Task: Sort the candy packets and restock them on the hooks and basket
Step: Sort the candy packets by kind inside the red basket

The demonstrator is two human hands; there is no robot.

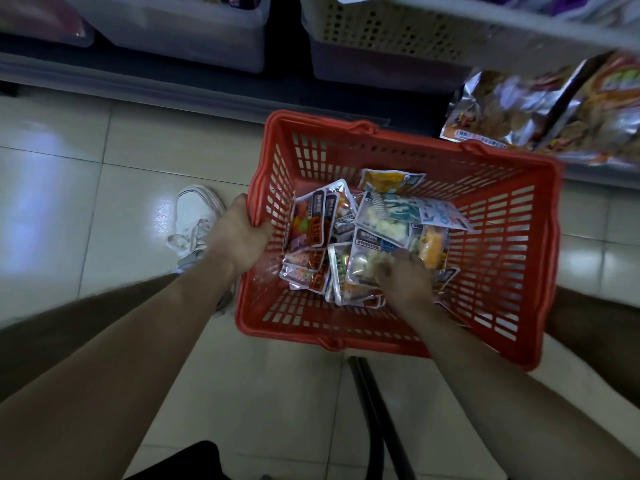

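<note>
Tiled floor (pixel 69 168), one red basket (pixel 381 336): left grip (pixel 239 237) clamped on rim, right grip (pixel 405 275) unclear.

- Basket (pixel 502 258) on the floor (pixel 69 202), centre-right of frame.
- Candy packets (pixel 381 216) heaped inside it.
- Shoe (pixel 197 209) left of it.
- Bins (pixel 381 36) along the top; snack bags (pixel 554 109) upper right.

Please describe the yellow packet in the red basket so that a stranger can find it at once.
Find the red basket on the tiled floor, gripped at its left wall by the left hand. In its heap of candy packets, the yellow packet lies at the far edge, toward the shelves. Its face is mostly yellow-orange; its neighbours show clear windows, teal or red.
</note>
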